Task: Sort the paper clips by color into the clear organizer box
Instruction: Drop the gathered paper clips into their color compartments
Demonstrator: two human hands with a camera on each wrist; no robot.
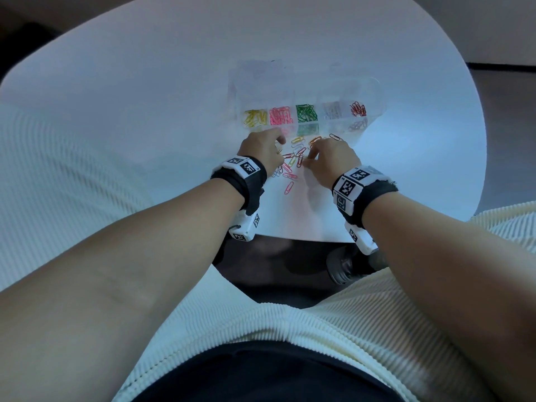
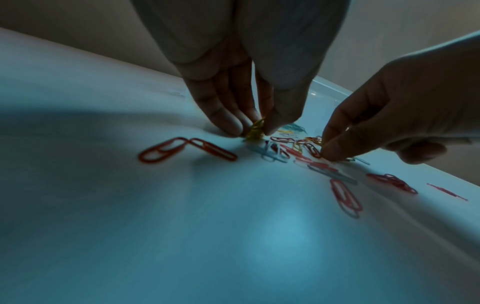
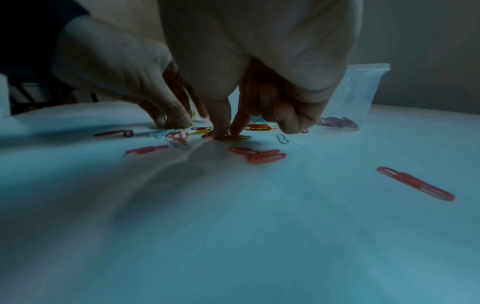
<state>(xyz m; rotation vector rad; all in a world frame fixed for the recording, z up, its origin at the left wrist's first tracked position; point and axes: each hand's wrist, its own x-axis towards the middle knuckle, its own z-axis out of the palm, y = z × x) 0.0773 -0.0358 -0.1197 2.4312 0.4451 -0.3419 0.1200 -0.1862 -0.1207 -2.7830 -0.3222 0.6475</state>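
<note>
Left hand (image 1: 261,149): fingertips bunched on a small bundle of yellow clips (image 2: 255,131), pinching them against the white table (image 1: 145,97). Between the hands: loose pile of mixed clips (image 1: 293,163), pink, red, yellow and pale, lying flat, long axes at all angles, several crossed or overlapping; one pink clip (image 1: 289,188) lies apart, nearer the wrists, long axis slanting away and to the right. Right hand (image 1: 330,161): thumb and forefinger pressed down on a yellow clip (image 3: 233,137), other fingers curled; whether it is lifted yet cannot be told. Beyond both hands: clear organizer box (image 1: 374,91), long axis left to right, near row holding yellow, pink, green, pale and red lots. Risks, as judged: overlapping clips may hook together and carry a wrong colour into a compartment; the pinched bundle may shed clips over the box; pale clips are easily overlooked on the white top.
</note>
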